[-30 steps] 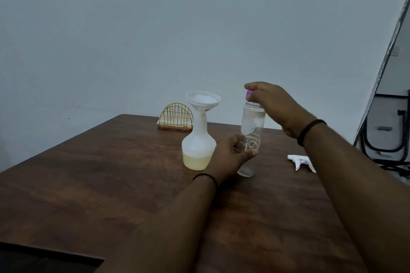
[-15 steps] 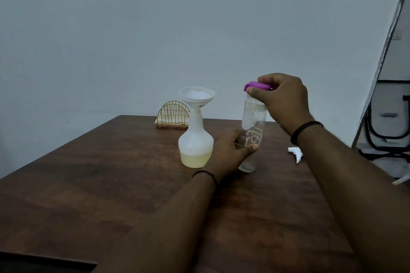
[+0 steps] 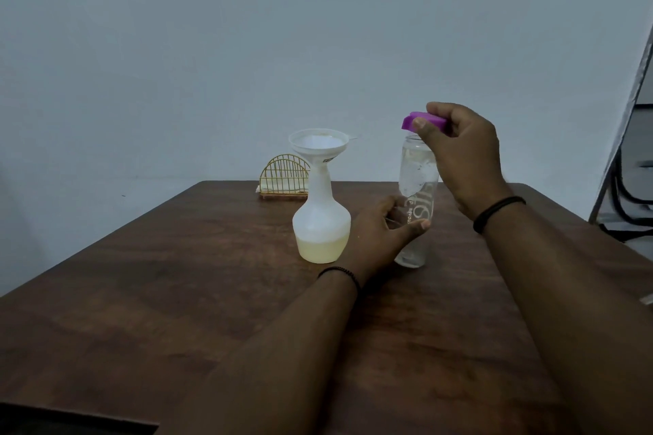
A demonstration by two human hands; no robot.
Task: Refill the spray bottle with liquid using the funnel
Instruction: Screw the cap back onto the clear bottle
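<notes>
**Cap off, bottle held**

Head view: one white spray bottle [image 3: 321,222] mid-table [image 3: 176,293], pale yellow liquid at bottom, one white funnel [image 3: 317,145] in neck. Left hand [image 3: 380,240] wrapped round one clear bottle [image 3: 417,201]; right hand [image 3: 459,148] pinching one purple cap [image 3: 411,119] just above it. One wire holder [image 3: 282,176] behind.

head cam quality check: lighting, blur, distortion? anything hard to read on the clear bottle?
Head view: dim, flat, bluish light, shadows on the table faint. Wide-angle bend shows in the slanted frame at the right edge. Little motion blur; the right hand and purple cap are sharp. The clear bottle shows pale reflections, its print partly hidden by the left hand.
</notes>
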